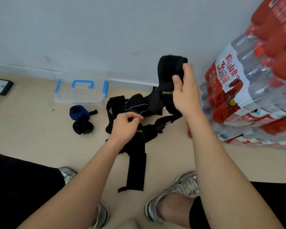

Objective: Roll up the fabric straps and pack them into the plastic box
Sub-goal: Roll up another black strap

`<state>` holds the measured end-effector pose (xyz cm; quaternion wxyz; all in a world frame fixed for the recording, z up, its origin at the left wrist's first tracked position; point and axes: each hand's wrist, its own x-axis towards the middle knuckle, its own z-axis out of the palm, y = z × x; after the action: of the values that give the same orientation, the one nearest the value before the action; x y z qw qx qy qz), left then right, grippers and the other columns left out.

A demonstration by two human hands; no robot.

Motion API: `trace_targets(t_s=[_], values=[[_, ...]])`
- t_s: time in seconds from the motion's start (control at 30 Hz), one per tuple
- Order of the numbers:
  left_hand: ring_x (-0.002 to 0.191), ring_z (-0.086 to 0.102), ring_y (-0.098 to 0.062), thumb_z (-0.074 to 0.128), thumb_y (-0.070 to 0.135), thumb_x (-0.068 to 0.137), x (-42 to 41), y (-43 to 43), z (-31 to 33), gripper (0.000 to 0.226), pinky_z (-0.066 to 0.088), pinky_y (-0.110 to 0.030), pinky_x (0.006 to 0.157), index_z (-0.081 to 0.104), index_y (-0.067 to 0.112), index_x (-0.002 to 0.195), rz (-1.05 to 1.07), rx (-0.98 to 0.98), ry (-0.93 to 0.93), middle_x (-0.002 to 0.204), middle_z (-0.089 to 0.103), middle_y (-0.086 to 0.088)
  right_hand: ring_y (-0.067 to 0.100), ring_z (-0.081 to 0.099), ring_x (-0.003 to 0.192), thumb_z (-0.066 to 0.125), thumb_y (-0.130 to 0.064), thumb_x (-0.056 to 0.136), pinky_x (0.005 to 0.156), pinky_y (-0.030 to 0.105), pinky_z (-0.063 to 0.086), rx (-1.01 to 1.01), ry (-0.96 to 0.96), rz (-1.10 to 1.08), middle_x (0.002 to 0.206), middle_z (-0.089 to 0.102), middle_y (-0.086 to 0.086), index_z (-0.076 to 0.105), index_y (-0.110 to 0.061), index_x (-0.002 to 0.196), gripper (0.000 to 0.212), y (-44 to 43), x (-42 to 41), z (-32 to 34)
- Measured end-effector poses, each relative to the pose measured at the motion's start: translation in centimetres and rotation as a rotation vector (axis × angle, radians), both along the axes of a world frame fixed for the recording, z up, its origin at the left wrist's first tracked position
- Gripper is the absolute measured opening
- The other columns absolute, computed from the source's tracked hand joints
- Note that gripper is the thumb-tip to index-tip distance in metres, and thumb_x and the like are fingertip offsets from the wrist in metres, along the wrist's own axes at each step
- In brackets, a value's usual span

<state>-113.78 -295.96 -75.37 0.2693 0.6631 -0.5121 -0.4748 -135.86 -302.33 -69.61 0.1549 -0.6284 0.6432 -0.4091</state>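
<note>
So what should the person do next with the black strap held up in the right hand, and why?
Probably start rolling it from the gripped end. The right hand grips the black strap raised off the floor, and its tail hangs loose, unrolled. A blue roll and a black roll lie beside the plastic box, so rolling likely comes before packing.

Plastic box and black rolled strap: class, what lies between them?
A blue rolled strap lies between the plastic box and the black rolled strap, seen in the head view.
</note>
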Motion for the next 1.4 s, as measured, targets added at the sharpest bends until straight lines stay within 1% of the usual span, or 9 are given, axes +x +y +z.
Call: trace_targets(t_s=[0.2,0.33,0.47,0.57,0.67,0.8,1.13,1.27,1.4], values=[[0.084,0.073,-0.023,0.057,0.035,0.102,0.3,0.2,5.4,0.032,0.060,-0.041,0.086,0.082,0.015,0.096,0.025,-0.175,0.071,0.085,0.077,0.004,0.022,0.071,0.075,0.069,-0.028,0.102,0.077,0.039,0.056,0.193,-0.045,0.232,0.078,0.077,0.000,0.065,-0.019,0.104,0.010,2.6,4.0,3.2],[0.097,0.078,-0.038,0.062,0.085,0.081,1.1,1.3,7.4,0.094,0.062,-0.054,0.092,0.077,-0.003,0.108,0.088,-0.015,0.223,0.100,0.078,-0.025,0.008,0.074,0.069,0.082,-0.033,0.092,0.067,0.031,0.056,0.259,-0.096,0.326,0.074,0.079,-0.009,0.081,-0.020,0.088,0.013,5.3,7.1,2.0],[0.080,0.081,-0.013,0.079,0.059,0.091,2.4,2.8,7.4,0.039,0.064,-0.025,0.063,0.081,0.019,0.094,0.179,0.024,0.321,0.086,0.083,-0.002,-0.006,0.072,0.085,0.085,-0.032,0.084,0.076,0.019,0.053,0.343,-0.111,0.489,0.084,0.079,-0.019,0.084,-0.037,0.088,0.007,7.5,9.2,0.4],[0.079,0.078,-0.015,0.072,0.033,0.095,3.1,3.4,6.6,0.015,0.063,-0.029,0.063,0.077,0.021,0.087,0.296,0.010,0.299,0.079,0.080,0.000,0.000,0.060,0.099,0.094,-0.059,0.064,0.082,0.026,0.050,0.352,-0.080,0.436,0.098,0.065,-0.018,0.070,-0.051,0.085,0.033,8.3,9.2,-0.9],[0.088,0.078,-0.025,0.068,0.028,0.093,4.1,3.6,6.0,0.009,0.063,-0.044,0.074,0.075,0.022,0.090,0.385,0.041,0.295,0.082,0.080,-0.003,0.014,0.046,0.124,0.097,-0.064,0.050,0.104,0.040,0.049,0.556,-0.046,0.408,0.125,0.046,-0.013,0.055,-0.058,0.115,0.077,9.0,7.5,-2.2],[0.089,0.080,-0.024,0.068,0.040,0.083,6.0,3.6,5.8,0.035,0.058,-0.039,0.072,0.071,0.023,0.114,0.362,0.168,0.386,0.094,0.082,-0.004,0.020,0.047,0.144,0.097,-0.024,0.073,0.119,0.044,0.047,0.758,-0.186,0.577,0.155,0.041,-0.004,0.030,-0.053,0.162,0.115,10.0,6.0,-3.6],[0.079,0.053,-0.026,0.058,0.031,0.062,9.8,3.9,6.9,0.022,0.044,-0.043,0.073,0.050,0.017,0.078,0.373,0.110,0.314,0.075,0.053,-0.004,0.014,0.072,0.123,0.059,-0.024,0.112,0.105,0.033,0.057,0.799,-0.539,0.665,0.129,0.077,-0.008,0.074,-0.038,0.133,0.029,8.3,4.6,-2.8],[0.073,0.038,-0.024,0.055,0.025,0.057,9.3,4.6,8.1,0.018,0.035,-0.040,0.068,0.037,0.026,0.062,0.330,0.115,0.396,0.070,0.037,0.000,0.028,0.074,0.122,0.062,-0.029,0.110,0.107,0.041,0.058,0.702,-0.730,0.409,0.125,0.080,0.005,0.078,-0.030,0.125,0.022,7.8,4.6,-3.5],[0.057,0.033,-0.016,0.053,0.021,0.056,9.6,5.1,8.4,0.022,0.033,-0.032,0.058,0.034,0.029,0.051,0.252,0.146,0.460,0.059,0.034,0.007,0.023,0.079,0.099,0.054,-0.015,0.112,0.075,0.033,0.063,0.625,-0.938,-0.018,0.104,0.084,0.001,0.074,-0.021,0.123,0.023,7.5,5.2,-5.5]])
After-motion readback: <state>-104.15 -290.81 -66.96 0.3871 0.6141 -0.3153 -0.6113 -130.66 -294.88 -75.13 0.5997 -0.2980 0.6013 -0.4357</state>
